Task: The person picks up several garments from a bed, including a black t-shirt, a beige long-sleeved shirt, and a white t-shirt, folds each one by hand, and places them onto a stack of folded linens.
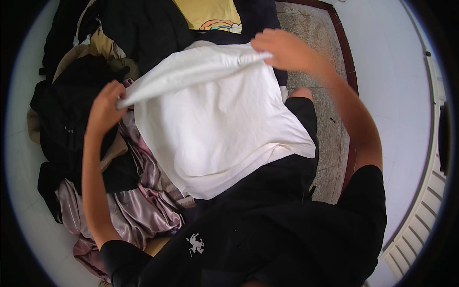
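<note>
A white cloth garment (215,125) lies spread over my lap, its far part lifted and folded back towards me. My left hand (107,104) grips the fold's left end, above the dark clothes. At the upper right, my right hand (278,48) is closed on the other end of the fold. The raised edge hangs between both hands and looks slightly blurred. The near hem rests across my black shorts, with one corner out to the right. What kind of garment it is cannot be told.
Black clothes (71,111) are heaped on the left, beside shiny mauve satin fabric (125,211). A yellow garment with a rainbow print (208,14) lies beyond the white one. Speckled floor (328,143) and a white wall (391,107) are on the right.
</note>
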Action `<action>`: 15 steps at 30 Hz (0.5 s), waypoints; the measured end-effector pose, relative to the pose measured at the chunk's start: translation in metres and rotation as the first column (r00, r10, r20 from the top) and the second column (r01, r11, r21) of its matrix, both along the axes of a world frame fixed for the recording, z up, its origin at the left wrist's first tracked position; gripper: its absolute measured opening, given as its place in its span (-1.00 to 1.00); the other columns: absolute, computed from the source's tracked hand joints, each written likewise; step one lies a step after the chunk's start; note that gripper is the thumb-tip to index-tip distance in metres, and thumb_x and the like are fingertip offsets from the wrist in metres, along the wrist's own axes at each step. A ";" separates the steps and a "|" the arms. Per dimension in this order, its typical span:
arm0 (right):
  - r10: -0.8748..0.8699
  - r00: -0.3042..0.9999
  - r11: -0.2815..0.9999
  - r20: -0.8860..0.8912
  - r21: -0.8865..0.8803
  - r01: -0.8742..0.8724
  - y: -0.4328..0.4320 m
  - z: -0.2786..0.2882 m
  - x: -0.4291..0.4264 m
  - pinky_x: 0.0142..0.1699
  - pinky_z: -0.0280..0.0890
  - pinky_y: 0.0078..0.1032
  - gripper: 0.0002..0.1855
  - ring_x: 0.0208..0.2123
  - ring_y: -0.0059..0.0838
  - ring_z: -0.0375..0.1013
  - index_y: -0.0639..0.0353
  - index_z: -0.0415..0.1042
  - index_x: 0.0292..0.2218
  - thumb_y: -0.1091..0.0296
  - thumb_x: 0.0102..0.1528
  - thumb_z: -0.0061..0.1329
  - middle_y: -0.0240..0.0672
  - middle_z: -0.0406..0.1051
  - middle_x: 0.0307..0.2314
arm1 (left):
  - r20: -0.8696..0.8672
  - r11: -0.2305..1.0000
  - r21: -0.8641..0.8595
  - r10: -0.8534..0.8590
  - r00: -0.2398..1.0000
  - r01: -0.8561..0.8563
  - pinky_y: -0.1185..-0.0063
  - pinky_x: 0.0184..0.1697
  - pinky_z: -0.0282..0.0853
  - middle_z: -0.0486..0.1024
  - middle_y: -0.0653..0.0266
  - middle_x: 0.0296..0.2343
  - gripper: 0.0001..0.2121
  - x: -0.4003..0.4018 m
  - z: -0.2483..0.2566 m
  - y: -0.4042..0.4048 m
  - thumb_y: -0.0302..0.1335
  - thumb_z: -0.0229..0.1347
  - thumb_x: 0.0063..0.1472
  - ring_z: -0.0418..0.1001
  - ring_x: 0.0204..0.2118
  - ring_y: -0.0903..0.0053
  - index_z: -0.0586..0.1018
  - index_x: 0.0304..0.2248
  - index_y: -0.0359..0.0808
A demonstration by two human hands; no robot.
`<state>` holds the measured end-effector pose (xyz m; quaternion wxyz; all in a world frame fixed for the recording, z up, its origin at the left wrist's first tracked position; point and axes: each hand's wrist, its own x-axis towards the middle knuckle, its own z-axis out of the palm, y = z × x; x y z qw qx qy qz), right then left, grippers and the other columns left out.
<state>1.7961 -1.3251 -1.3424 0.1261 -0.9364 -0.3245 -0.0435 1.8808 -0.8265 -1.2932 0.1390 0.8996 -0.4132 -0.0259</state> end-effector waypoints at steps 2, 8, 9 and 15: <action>-0.036 0.999 0.997 -0.025 -0.064 0.034 0.014 -0.026 -0.029 -0.09 0.28 -0.33 -0.63 -0.20 -0.30 0.37 0.06 0.40 -0.22 0.46 -0.12 0.16 -0.39 0.34 -0.36 | -0.009 0.985 0.151 0.090 0.996 -0.088 0.35 -0.23 0.37 0.40 0.11 -0.38 -0.69 -0.032 -0.024 -0.004 -0.64 0.27 -0.16 0.43 -0.26 0.13 0.43 -0.38 -0.34; 0.013 0.950 0.994 -0.311 0.104 0.021 0.015 -0.055 -0.045 -0.06 0.28 -0.38 -0.68 -0.18 -0.30 0.35 0.03 0.43 -0.19 0.27 0.02 0.21 -0.41 0.38 -0.30 | -0.280 0.984 0.174 0.020 0.960 0.030 0.37 -0.15 0.37 0.40 0.08 -0.28 -0.66 -0.051 -0.073 0.002 -0.59 0.16 -0.09 0.43 -0.19 0.13 0.48 -0.23 -0.30; 0.056 0.919 0.982 -0.389 0.186 0.019 0.006 -0.054 -0.038 -0.06 0.28 -0.39 -0.68 -0.17 -0.31 0.35 0.03 0.44 -0.19 0.23 0.04 0.22 -0.41 0.39 -0.30 | -0.432 0.995 0.098 0.056 0.900 -0.015 0.41 -0.13 0.35 0.39 0.13 -0.30 -0.64 -0.038 -0.071 0.009 -0.57 0.10 -0.11 0.42 -0.21 0.21 0.47 -0.21 -0.29; -0.157 0.861 0.898 -0.484 0.294 0.329 -0.012 -0.066 0.035 0.05 0.30 -0.42 -0.41 -0.05 -0.35 0.40 0.09 0.43 0.00 0.04 0.02 0.30 -0.27 0.46 -0.12 | -0.521 0.969 -0.063 0.173 0.836 -0.240 0.45 0.02 0.34 0.47 0.17 -0.19 -0.56 0.031 -0.066 0.008 -0.41 0.32 -0.06 0.42 -0.09 0.35 0.53 -0.14 -0.32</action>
